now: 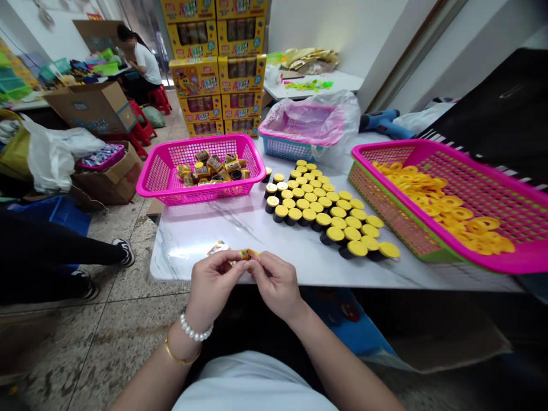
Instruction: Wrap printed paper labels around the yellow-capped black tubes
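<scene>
At the table's front edge, my left hand (217, 279) and my right hand (276, 279) meet, fingers pinched on a small colourful yellow wrapper (248, 254). What lies under the wrapper, if anything, is hidden by my fingers. Just behind my left hand a few flat printed wrappers (218, 248) lie on the table. To the right stand rows of small black cups with yellow lids (317, 207). Beyond my hands, a pink basket (197, 198) holds several cups wrapped in yellow printed film (216, 165).
On the right, a pink basket (524, 228) stacked on a green one holds yellow rings (454, 211). A plastic-lined basket (285, 149) and a blue heat gun (383, 123) sit at the back. Yellow boxes (197, 77) are stacked behind the table. Another person (148, 63) sits far left.
</scene>
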Available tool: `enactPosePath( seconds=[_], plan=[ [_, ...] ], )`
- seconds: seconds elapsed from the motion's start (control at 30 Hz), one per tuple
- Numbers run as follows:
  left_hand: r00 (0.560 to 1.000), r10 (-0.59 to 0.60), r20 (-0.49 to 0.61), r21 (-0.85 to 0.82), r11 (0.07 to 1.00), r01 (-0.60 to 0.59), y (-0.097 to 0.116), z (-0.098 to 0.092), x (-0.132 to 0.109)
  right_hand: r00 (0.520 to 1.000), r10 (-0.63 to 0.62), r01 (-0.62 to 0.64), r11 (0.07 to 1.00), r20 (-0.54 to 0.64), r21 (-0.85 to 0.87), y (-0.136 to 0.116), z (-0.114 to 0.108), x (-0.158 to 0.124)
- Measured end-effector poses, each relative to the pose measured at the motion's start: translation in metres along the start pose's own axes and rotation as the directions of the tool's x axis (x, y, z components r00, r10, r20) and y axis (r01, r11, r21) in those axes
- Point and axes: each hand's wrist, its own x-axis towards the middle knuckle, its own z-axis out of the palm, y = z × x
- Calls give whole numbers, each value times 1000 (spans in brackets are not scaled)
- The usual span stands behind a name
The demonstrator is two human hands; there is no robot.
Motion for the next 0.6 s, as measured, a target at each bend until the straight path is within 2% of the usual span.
enactPosePath(
  seconds=[0.07, 0.1, 0.17, 0.23, 0.33, 0.4, 0.47, 0.6],
  plan=[
    [986, -159, 58, -149, 975, 166, 1, -5, 4, 999, -43, 43, 999, 26, -31, 0, -10, 8],
    [969, -231, 91, -218, 945, 246, 1, -7, 6, 997, -76, 76, 993, -5, -86, 1, -17, 14],
    [932, -335, 142, -315, 877, 363, 2, -9, 8, 980, -156, 112, 946, -127, -303, 8, -29, 30],
    [901, -392, 186, -358, 827, 434, 3, -9, 9, 956, -223, 78, 819, -191, -568, 20, -40, 49],
    [873, -424, 242, -385, 784, 487, 6, -8, 9, 962, -245, 61, 617, -118, -785, 41, -45, 70],
    [877, -409, 252, -416, 773, 479, 8, -7, 10, 968, -247, 105, 546, -40, -831, 51, -43, 77],
    [883, -388, 263, -451, 760, 468, 9, -8, 11, 966, -259, 148, 519, 11, -842, 55, -40, 77],
    [875, -410, 259, -519, 705, 484, 9, -11, 17, 965, -258, 170, 518, 36, -839, 54, -36, 75]
  ],
)
